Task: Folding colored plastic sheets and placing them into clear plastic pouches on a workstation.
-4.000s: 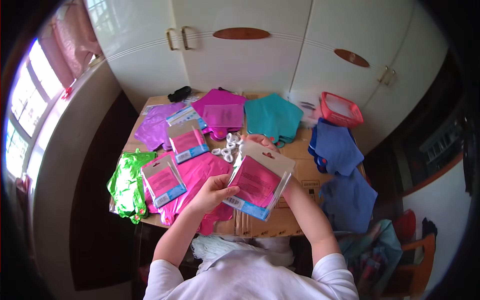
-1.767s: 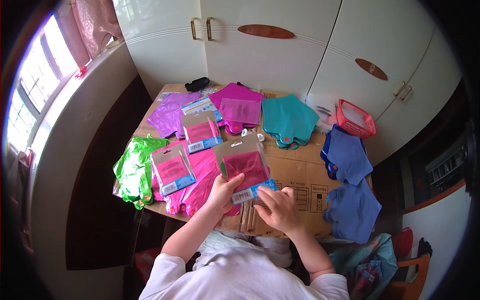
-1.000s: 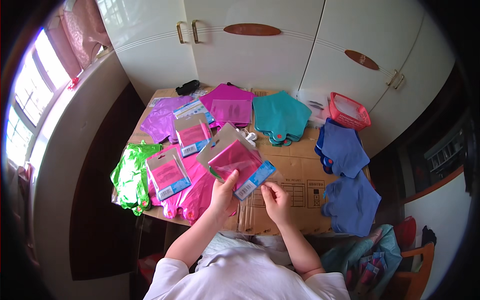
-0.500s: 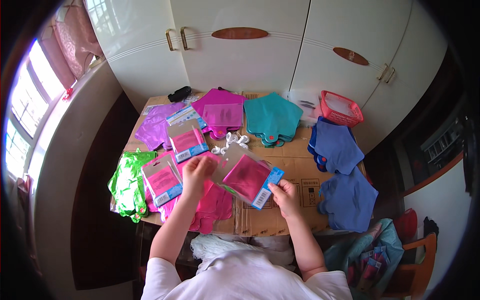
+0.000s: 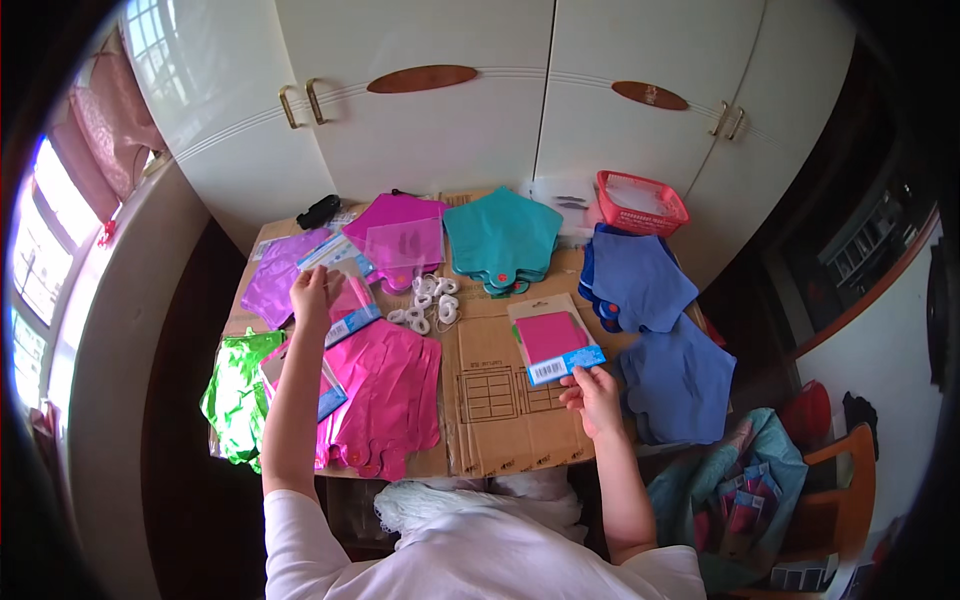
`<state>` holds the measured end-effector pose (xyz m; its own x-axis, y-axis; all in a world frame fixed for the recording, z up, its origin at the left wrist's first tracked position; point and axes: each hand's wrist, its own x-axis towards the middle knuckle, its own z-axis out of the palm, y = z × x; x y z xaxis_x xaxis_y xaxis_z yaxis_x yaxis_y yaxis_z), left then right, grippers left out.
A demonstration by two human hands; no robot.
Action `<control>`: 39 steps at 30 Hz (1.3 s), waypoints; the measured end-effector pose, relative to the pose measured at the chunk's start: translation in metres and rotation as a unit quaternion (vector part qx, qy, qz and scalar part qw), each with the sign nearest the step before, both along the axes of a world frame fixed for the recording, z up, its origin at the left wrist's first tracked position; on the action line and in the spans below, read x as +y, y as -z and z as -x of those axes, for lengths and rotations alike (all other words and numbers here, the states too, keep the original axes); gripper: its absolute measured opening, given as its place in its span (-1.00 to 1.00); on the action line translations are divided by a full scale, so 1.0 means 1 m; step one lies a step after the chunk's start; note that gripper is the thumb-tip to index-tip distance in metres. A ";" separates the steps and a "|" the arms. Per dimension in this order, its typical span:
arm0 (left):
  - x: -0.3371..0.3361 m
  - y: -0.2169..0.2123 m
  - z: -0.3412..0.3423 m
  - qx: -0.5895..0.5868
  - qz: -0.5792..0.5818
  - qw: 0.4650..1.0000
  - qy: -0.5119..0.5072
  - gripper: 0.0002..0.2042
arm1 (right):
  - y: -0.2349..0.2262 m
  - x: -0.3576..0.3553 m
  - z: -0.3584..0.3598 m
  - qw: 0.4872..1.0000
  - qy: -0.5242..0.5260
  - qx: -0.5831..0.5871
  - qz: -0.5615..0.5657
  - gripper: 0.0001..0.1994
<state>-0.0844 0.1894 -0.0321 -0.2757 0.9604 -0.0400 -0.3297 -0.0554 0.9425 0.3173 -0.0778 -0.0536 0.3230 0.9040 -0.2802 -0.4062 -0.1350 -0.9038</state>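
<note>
Cardboard-topped desk (image 5: 500,445) with foil piles (image 5: 503,235), seemingly kept apart by colour.
Right hand (image 5: 597,402) pinches a pink packet (image 5: 552,338) by its lower edge over the desk's right half, presumably leaving its front uncovered; left hand (image 5: 312,296), fingers bunched, is near a second packet (image 5: 356,297), its grip unclear.

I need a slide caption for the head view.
Right hand holds a pink packet; left hand is near another packet.

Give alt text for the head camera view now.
A person's right hand grips a pink-filled packet over a cardboard surface; the left hand is near another packet. Green foil, pink foil, teal sheets and blue sheets lie around.
</note>
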 end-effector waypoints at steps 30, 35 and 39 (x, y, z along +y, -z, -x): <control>-0.180 0.029 -0.228 0.663 -0.444 0.548 0.250 -0.69 | -0.044 0.092 -0.042 0.780 -0.038 -0.621 0.072 -0.36; -0.173 0.026 -0.240 0.666 -0.442 0.540 0.263 -0.67 | -0.067 0.083 -0.072 0.772 0.032 -0.635 0.001 -0.51; -0.177 0.014 -0.241 0.614 -0.362 0.628 0.312 -0.56 | -0.077 0.066 -0.083 0.904 0.044 -0.417 -0.082 -0.55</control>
<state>0.1569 0.0127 -0.0458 0.7672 0.5406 0.3450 0.4510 -0.8373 0.3090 0.4004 -0.0115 0.0238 0.4321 0.8720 0.2302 0.4237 0.0291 -0.9053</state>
